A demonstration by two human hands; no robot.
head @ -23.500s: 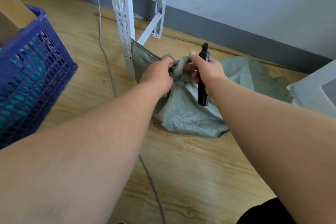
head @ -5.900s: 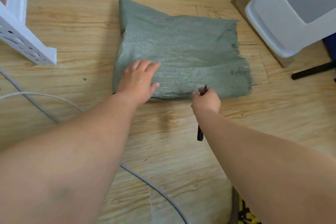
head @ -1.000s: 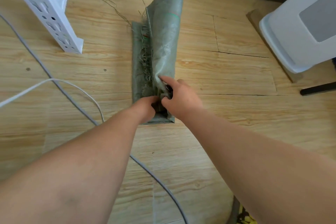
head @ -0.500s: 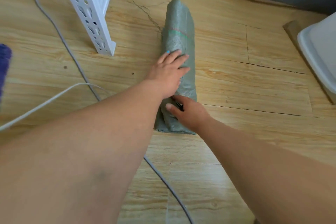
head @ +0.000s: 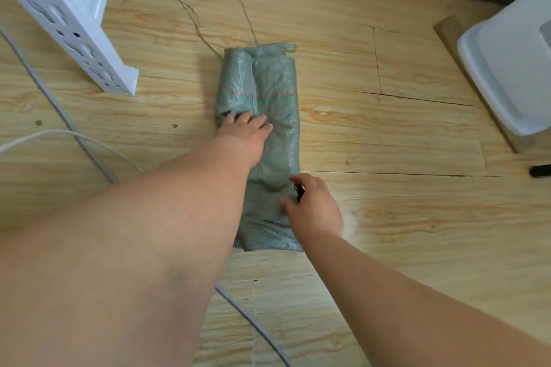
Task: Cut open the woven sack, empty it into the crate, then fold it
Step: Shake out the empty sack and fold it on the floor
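The green woven sack (head: 275, 83) lies on the wooden floor, folded into a long narrow strip that runs away from me, with loose threads trailing from its far end. My left hand (head: 246, 131) presses flat on the middle of the strip with straight fingers. My right hand (head: 313, 208) rests on the strip's near right edge, its fingers curled round a black cutter (head: 299, 191) of which only a small part shows. The crate is out of view.
A white perforated shelf leg (head: 71, 21) stands at the far left. Grey and white cables (head: 77, 140) cross the floor on the left and run under my left arm. A white bin (head: 512, 59) sits at the right edge.
My left hand has slid to the strip's left half, where the sack's edge now bulges up as a loose roll. My right hand has shifted to the near right edge.
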